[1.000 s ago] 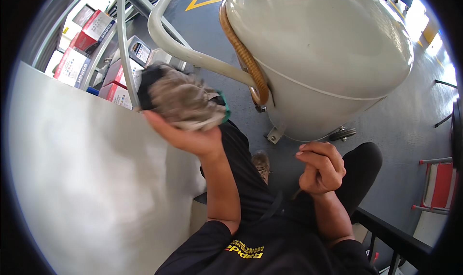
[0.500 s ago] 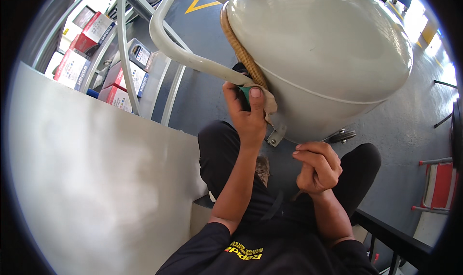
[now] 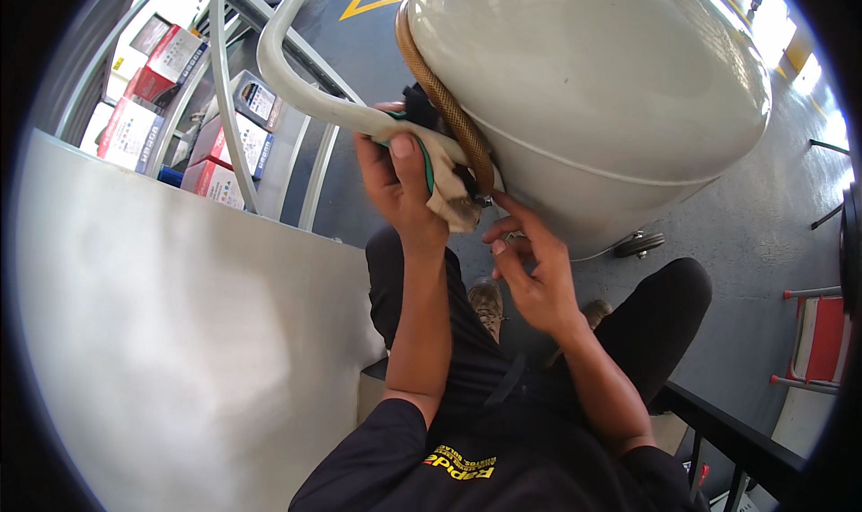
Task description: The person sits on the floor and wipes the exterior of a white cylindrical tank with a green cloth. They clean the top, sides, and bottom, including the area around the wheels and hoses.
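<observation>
Clutching a half-hidden cloth bundle point(image 3: 447, 189) is the left hand point(image 3: 411, 189); the right hand point(image 3: 540, 277) curls loosely, hose point(image 3: 461, 122) contact unclear.

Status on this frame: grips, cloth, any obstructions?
Left grip clasping beige cloth against tubular handle. Right grip looks empty, near lower end of brown hose. Hose runs close beside cloth, possibly in the way.

Green-edged beige cloth point(image 3: 440, 159), mesh-patterned brown hose point(image 3: 449, 104)
</observation>
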`<state>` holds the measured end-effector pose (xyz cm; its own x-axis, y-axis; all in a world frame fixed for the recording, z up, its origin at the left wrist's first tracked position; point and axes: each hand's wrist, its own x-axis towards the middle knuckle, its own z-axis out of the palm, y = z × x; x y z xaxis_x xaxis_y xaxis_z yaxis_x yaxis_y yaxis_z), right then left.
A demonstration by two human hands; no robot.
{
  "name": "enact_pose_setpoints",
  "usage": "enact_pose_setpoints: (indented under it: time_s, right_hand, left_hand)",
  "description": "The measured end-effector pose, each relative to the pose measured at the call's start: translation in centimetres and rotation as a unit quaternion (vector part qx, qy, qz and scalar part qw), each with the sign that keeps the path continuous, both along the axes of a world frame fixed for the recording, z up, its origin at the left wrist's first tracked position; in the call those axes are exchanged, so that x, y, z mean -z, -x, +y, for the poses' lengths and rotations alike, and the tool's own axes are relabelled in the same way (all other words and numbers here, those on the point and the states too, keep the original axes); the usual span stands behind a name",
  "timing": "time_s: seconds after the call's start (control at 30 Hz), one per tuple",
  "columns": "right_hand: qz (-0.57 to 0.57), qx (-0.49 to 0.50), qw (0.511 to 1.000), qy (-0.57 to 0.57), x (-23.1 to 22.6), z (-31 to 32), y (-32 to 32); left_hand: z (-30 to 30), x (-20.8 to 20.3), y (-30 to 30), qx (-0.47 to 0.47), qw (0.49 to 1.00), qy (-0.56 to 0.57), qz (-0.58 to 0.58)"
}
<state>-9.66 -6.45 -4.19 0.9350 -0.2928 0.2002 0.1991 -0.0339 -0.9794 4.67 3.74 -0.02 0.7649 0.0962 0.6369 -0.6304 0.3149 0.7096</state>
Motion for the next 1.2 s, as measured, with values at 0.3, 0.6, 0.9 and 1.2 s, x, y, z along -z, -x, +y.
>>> enact_pose_setpoints:
  time_s: [0.3, 0.6, 0.9, 1.2]
  right_hand:
    - [-0.072, -0.075, 0.993, -0.047, -0.5, 2.2, -2.0]
    - [-0.121, -0.101, 0.986, 0.058, -1.6, 2.5, -2.8]
    - [-0.142, -0.066, 0.969, 0.189, -1.2, -0.8, -2.8]
    - [-0.166, 0.072, 0.96, 0.216, -2.7, -1.6, -0.9]
  left_hand:
    - [2.4, 1.9, 0.2, 0.069, 0.988, 0.096, 0.099]
    - [1.3, 2.9, 3.2, -0.113, 0.993, 0.001, 0.03]
    - [-1.8, 11.2, 8.5, 0.029, 0.974, 0.16, 0.16]
    - [-3.0, 11.6, 8.4, -0.048, 0.988, -0.144, 0.038]
